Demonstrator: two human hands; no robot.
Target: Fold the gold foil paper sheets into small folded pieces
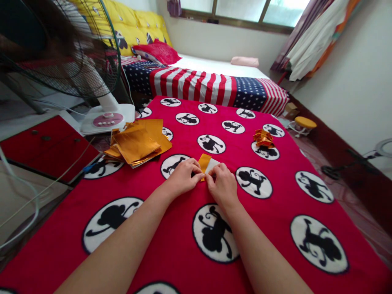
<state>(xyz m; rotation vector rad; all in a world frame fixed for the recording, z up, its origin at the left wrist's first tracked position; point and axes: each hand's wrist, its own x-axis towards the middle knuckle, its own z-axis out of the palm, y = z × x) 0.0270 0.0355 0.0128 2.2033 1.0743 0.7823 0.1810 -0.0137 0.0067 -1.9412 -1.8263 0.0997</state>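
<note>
A small piece of gold paper [204, 160] with a white back lies partly folded on the red cloth, between my two hands. My left hand [185, 176] pinches its left side near the lower edge, thumb toward the middle. On the other side my right hand [223, 184] has its fingers closed on the white part, the thumb and fingertips close to the left thumb. Part of the paper is hidden under the fingers. To the left lies a loose stack of gold paper sheets [137, 141]. Toward the right rests a folded gold paper piece [263, 138].
The red cloth [183, 204] with monkey prints covers the surface. A fan on a white base [107, 118] stands at the left beside a red panel [49, 143]. Behind is a bed with a striped, starred cover [196, 83]. A yellow stool [305, 122] stands at the right.
</note>
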